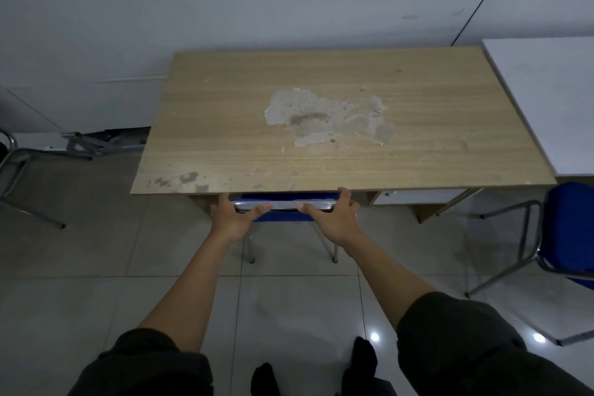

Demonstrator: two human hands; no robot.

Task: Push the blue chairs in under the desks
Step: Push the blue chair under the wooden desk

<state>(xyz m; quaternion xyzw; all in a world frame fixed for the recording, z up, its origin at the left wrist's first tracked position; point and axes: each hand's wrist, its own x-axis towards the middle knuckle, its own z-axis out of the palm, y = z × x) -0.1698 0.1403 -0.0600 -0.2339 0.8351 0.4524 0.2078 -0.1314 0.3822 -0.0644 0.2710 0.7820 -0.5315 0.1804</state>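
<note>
A blue chair (283,215) stands tucked under the front edge of a worn wooden desk (321,145); only its backrest top and two rear legs show. My left hand (232,219) grips the left end of the backrest's shiny top rail. My right hand (334,219) grips the right end of that rail. A second blue chair (570,235) with a metal frame stands out on the floor at the right, in front of a white desk (546,100).
A grey wall runs behind the desks. A metal chair frame (19,177) stands at the far left beside folded metal parts on the floor. The tiled floor (289,305) lies between me and the desk, with my feet at the bottom.
</note>
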